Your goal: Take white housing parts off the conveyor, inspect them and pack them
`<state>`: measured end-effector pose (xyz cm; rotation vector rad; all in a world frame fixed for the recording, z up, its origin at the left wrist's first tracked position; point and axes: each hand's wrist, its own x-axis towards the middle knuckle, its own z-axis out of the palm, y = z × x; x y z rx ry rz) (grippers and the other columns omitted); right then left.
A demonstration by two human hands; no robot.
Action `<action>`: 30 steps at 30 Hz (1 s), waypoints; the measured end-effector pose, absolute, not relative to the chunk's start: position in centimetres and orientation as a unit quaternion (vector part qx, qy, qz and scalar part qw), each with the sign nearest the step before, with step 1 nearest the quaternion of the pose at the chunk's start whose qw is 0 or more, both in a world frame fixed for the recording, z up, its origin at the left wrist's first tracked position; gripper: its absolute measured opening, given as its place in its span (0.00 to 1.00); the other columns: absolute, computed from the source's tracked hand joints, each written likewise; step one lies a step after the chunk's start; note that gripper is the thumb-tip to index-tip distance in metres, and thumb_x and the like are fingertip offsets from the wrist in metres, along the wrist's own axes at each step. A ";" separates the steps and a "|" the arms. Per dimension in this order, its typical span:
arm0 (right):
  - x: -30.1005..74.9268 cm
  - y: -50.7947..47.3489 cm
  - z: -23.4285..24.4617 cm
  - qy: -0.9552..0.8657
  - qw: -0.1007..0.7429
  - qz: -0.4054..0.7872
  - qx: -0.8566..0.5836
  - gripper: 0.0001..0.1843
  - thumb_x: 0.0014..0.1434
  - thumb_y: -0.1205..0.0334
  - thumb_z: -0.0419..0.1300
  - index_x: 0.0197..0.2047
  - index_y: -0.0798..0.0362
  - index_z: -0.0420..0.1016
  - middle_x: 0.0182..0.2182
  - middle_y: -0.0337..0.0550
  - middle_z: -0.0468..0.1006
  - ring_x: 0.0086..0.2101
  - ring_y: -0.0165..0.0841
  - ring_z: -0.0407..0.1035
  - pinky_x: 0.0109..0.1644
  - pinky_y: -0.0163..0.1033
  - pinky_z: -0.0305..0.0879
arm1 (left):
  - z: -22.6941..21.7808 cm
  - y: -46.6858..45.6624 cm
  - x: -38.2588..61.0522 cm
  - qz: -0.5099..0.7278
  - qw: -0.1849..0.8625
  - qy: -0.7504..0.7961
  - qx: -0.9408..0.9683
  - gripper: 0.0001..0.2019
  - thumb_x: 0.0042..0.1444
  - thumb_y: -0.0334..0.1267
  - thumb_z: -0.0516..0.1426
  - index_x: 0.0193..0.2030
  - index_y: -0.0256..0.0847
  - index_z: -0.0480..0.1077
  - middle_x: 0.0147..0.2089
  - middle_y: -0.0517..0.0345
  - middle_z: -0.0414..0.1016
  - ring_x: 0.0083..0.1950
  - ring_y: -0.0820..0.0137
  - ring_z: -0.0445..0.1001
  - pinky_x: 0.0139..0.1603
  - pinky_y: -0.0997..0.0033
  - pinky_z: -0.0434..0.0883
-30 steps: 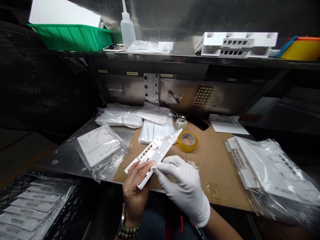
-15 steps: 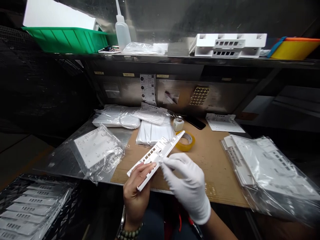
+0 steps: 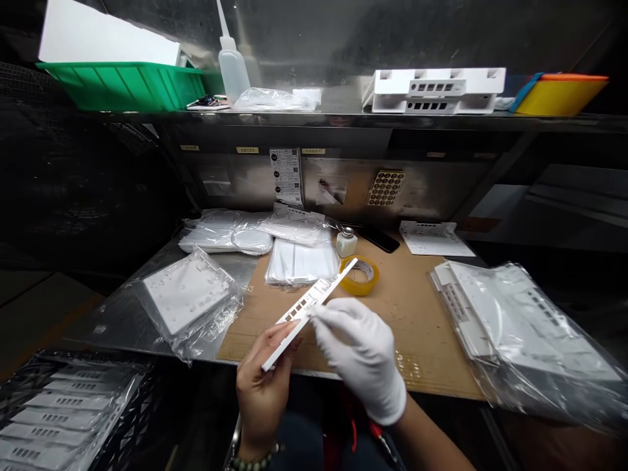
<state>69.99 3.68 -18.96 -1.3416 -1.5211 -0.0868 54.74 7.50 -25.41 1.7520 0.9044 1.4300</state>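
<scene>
My bare left hand (image 3: 265, 379) grips a white plastic housing panel (image 3: 314, 302) by its lower end. The panel is held tilted above the cardboard, and a row of square cutouts shows along one side. My right hand (image 3: 366, 356), in a white glove, has thumb and forefinger pinched together at the panel's near edge. Whether a small piece sits between those fingertips is hidden. Just beyond the panel's upper end lies a roll of yellow tape (image 3: 360, 276). A white pump bottle (image 3: 346, 242) stands behind the tape.
Bagged white panels lie at the left (image 3: 189, 294) and right (image 3: 520, 320). More bagged parts (image 3: 226, 230) are stacked at the back, near a phone (image 3: 380, 239). A crate of bagged panels (image 3: 53, 412) stands lower left. The overhead shelf holds a green bin (image 3: 122, 85) and a squeeze bottle (image 3: 234, 72).
My left hand has turned the panel so it shows more edge-on, with less of its face visible. The gloved hand stays pinched at its edge. The view has shifted slightly.
</scene>
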 end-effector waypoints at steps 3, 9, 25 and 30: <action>69.8 3.5 -18.8 -0.631 0.524 -0.048 -0.570 0.12 0.64 0.72 0.65 0.48 0.49 0.81 0.38 0.43 0.83 0.36 0.34 0.78 0.41 0.39 0.76 | -25.3 7.5 54.8 0.547 0.345 0.340 0.683 0.21 0.61 0.26 0.64 0.58 0.52 0.79 0.56 0.57 0.81 0.54 0.62 0.81 0.55 0.70 0.78; 71.2 3.9 -18.6 -0.635 0.535 -0.045 -0.555 0.10 0.63 0.72 0.65 0.46 0.50 0.82 0.38 0.43 0.83 0.37 0.33 0.79 0.42 0.38 0.76 | -25.1 7.5 54.6 0.556 0.318 0.326 0.695 0.21 0.61 0.24 0.64 0.57 0.51 0.79 0.53 0.58 0.82 0.53 0.63 0.81 0.57 0.66 0.77; 81.2 4.6 -17.6 -0.339 0.672 -0.011 -0.658 0.11 0.62 0.52 0.69 0.44 0.50 0.82 0.40 0.43 0.82 0.36 0.34 0.78 0.36 0.38 0.77 | -24.3 8.5 53.7 0.542 0.328 0.294 0.715 0.20 0.61 0.24 0.64 0.54 0.53 0.80 0.50 0.64 0.83 0.57 0.65 0.81 0.70 0.58 0.71; 80.5 3.9 -18.2 -0.241 0.712 0.375 -0.542 0.18 0.63 0.44 0.64 0.44 0.50 0.74 0.48 0.46 0.82 0.26 0.30 0.75 0.20 0.32 0.69 | -23.7 9.1 53.6 0.506 0.415 0.278 0.703 0.15 0.63 0.30 0.64 0.51 0.55 0.82 0.46 0.64 0.84 0.56 0.61 0.81 0.74 0.49 0.66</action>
